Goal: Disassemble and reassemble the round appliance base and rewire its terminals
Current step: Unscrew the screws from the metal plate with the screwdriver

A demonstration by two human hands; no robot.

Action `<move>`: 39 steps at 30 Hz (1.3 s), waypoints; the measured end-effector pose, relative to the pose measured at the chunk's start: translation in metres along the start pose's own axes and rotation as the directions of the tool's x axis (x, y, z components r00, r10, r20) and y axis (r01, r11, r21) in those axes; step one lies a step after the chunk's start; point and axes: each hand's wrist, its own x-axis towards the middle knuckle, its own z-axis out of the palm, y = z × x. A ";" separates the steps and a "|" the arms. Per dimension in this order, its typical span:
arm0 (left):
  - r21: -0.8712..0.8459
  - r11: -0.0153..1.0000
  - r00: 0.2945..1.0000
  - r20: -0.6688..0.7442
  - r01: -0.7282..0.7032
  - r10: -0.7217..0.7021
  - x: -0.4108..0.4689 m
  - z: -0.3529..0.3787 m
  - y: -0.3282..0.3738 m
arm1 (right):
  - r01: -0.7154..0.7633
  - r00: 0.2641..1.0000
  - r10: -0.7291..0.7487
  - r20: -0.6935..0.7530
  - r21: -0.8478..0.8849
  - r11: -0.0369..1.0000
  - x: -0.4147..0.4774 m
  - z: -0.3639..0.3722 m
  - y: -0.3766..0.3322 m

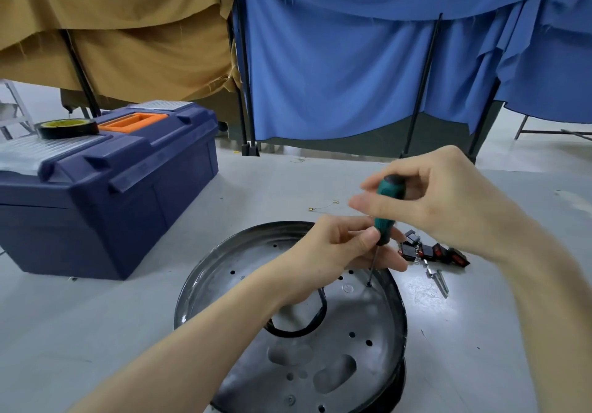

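Observation:
The round metal appliance base [378,332] lies flat on the white table in front of me, its plate full of small holes and a black cable loop [320,313] near the middle. A green and black screwdriver [386,211] stands nearly upright with its tip in a screw [369,284] near the base's far right rim. My right hand [442,201] grips the top of the handle. My left hand [342,249] pinches the lower handle and shaft and rests on the plate.
A dark blue toolbox [105,195] with an orange handle stands at the left, a roll of black tape [69,128] on its lid. Black and red switches [432,252], metal terminal pieces [437,279] and a thin wire [323,206] lie right of the base. Blue and tan curtains hang behind.

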 end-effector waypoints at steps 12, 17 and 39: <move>-0.051 0.999 0.999 -0.033 0.009 -0.010 0.001 -0.002 0.001 | 0.065 0.991 -0.049 -0.122 0.132 0.989 0.006 0.013 0.002; -0.030 1.000 1.000 -0.014 0.003 -0.004 0.000 0.000 0.001 | 0.074 0.982 -0.123 0.143 0.308 0.949 0.000 -0.007 0.008; -0.144 0.989 0.974 -0.228 -0.028 -0.005 0.004 -0.007 -0.001 | 0.006 0.999 0.009 -0.050 0.288 0.957 0.009 0.009 0.014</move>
